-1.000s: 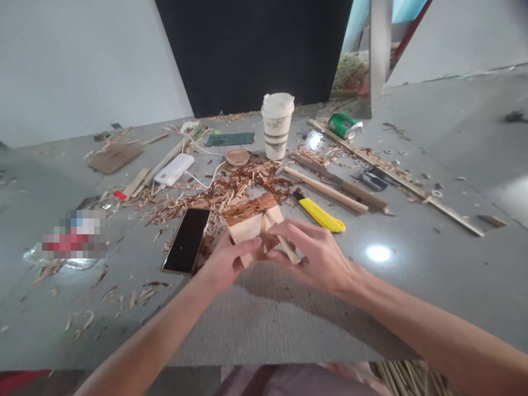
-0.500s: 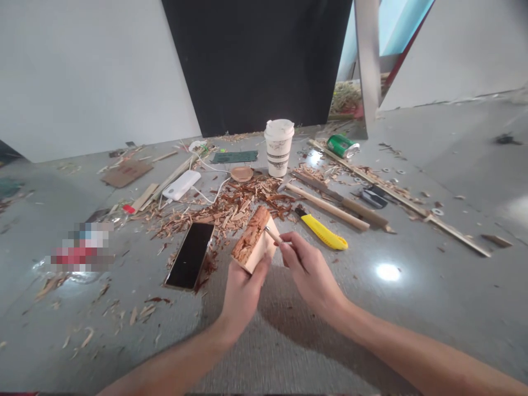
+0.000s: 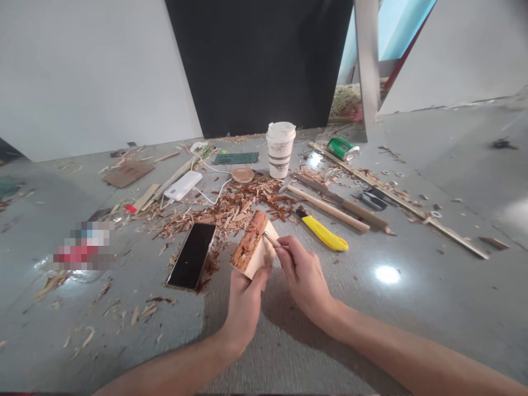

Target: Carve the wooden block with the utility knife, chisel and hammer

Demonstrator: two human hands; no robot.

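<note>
My left hand (image 3: 245,297) is closed around the near end of a wooden block (image 3: 249,245), tilted above the floor. Rough reddish-brown bark covers its upper face, while the side facing right is pale and smooth. A slim carving tool (image 3: 272,240) with a metal tip and light handle is pinched in my right hand (image 3: 303,275). Its tip meets the block near the edge between bark and pale wood; whether it cuts in, I cannot tell. Reddish bark chips (image 3: 247,201) lie heaped just beyond the block.
Left of the block lies a black phone (image 3: 192,256). To the right are a yellow utility knife (image 3: 324,231), a hammer (image 3: 330,208) and a chisel-like tool (image 3: 363,213). Farther back stand a paper cup (image 3: 280,151), a white power bank (image 3: 182,186) with cable, and a green can (image 3: 342,148).
The tool's tip has shifted slightly toward me along the block's edge, and my right hand has edged left. The block has turned a little in my left hand.
</note>
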